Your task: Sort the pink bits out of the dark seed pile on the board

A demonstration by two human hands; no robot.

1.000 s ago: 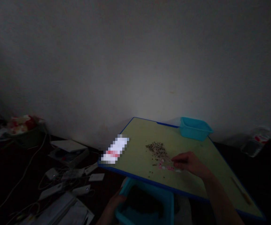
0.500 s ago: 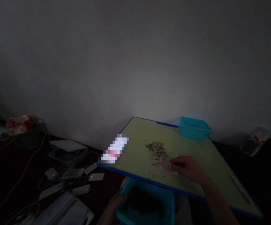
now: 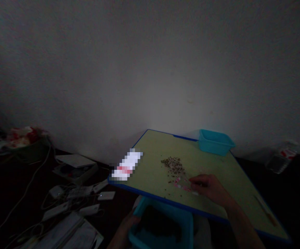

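Dim room. Right hand point(image 3: 209, 186) rests palm down on the desk point(image 3: 152, 173) near its front edge, fingers curled over a few small pink and white pieces point(image 3: 182, 185); whether they pinch one I cannot tell. A heap of dark grains point(image 3: 173, 163) lies just beyond, mid-desk. Left hand point(image 3: 125, 226) grips the left rim of a teal tub point(image 3: 186, 221) held below the desk's front edge. A second teal tub point(image 3: 216, 141) stands at the far right corner. Cables and adapters point(image 3: 72, 197) litter the floor left of the desk.
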